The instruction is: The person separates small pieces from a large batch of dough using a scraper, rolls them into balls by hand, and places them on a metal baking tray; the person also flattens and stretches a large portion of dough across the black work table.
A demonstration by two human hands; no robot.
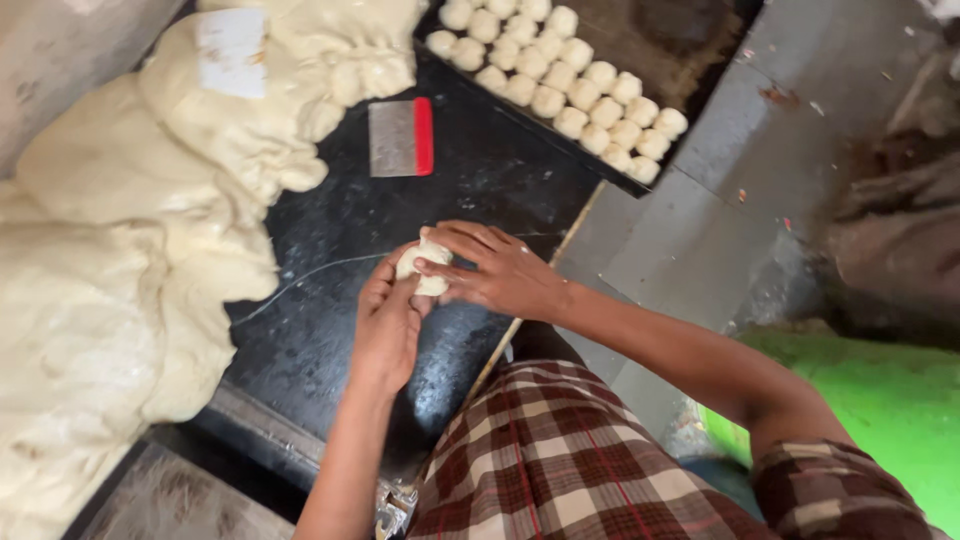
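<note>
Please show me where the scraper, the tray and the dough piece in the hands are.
scraper (392, 138), head view, on its metal blade.
tray (690, 45), head view, on its bare dark bottom.
dough piece (432, 285), head view, on the part showing between both hands.

Both forearms bare to the elbow, no watch, rings or gloves on left hand (385, 325) or right hand (500, 272). Right arm: short sleeve (835, 490) ends just above the elbow, plaid in dark red, brown and cream. Lap garment (550, 455) below the left hand: same plaid, wide cream bands crossed by thin red lines, cloth slightly creased.
</note>
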